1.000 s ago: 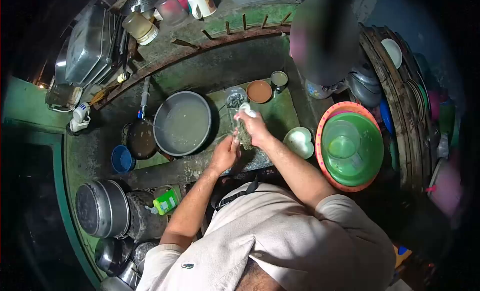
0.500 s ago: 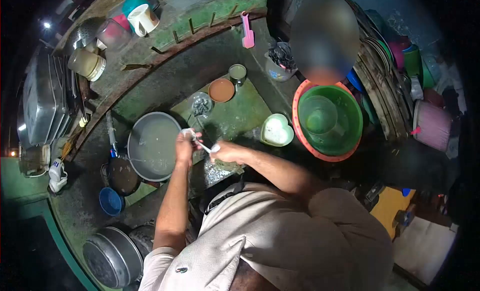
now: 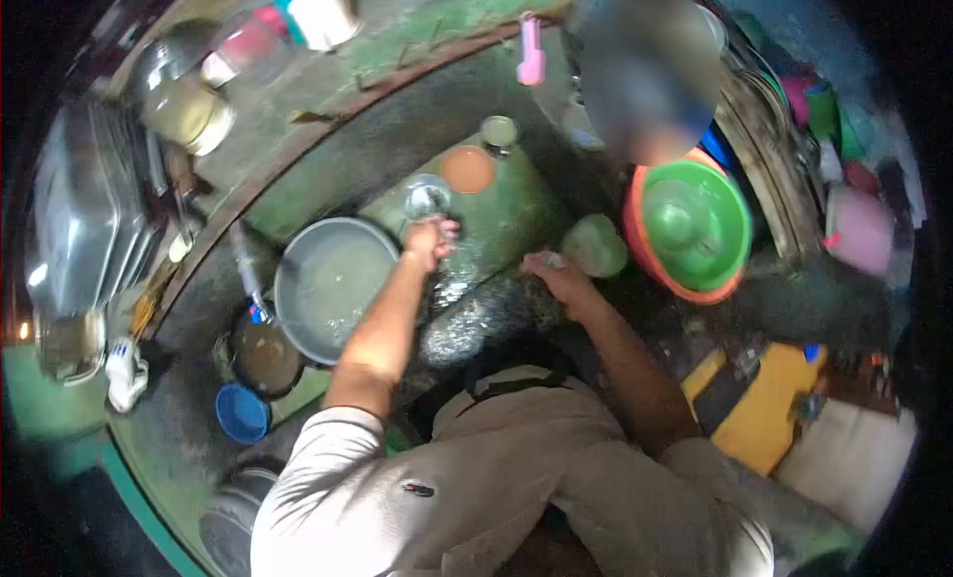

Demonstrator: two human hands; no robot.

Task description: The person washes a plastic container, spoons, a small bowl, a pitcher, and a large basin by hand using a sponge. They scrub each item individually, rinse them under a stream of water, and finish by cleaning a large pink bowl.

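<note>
My left hand point(image 3: 429, 241) reaches over the wet green slab, right at the near edge of a clear bowl point(image 3: 427, 197) with shiny metal pieces in it. Its fingers are curled in, and what they hold is blurred. My right hand point(image 3: 558, 277) is closed around something small and whitish that blur hides. Close beside it sits a pale green heart-shaped bowl point(image 3: 596, 247). Beyond the clear bowl stand an orange-brown dish point(image 3: 468, 169) and a small metal cup point(image 3: 499, 132).
Left of my left forearm is a grey basin point(image 3: 286, 289) of cloudy water, near a tap point(image 3: 256, 309) and a blue bowl point(image 3: 243, 413). A green basin point(image 3: 740, 205) sits inside an orange tub point(image 3: 635, 215) at right. A pink-handled tool point(image 3: 531, 56) hangs on the back ledge.
My hands, together on a thin light-coloured utensil before, have separated. The left moved forward to the clear bowl, the right moved right toward the heart-shaped bowl. The view has shifted.
</note>
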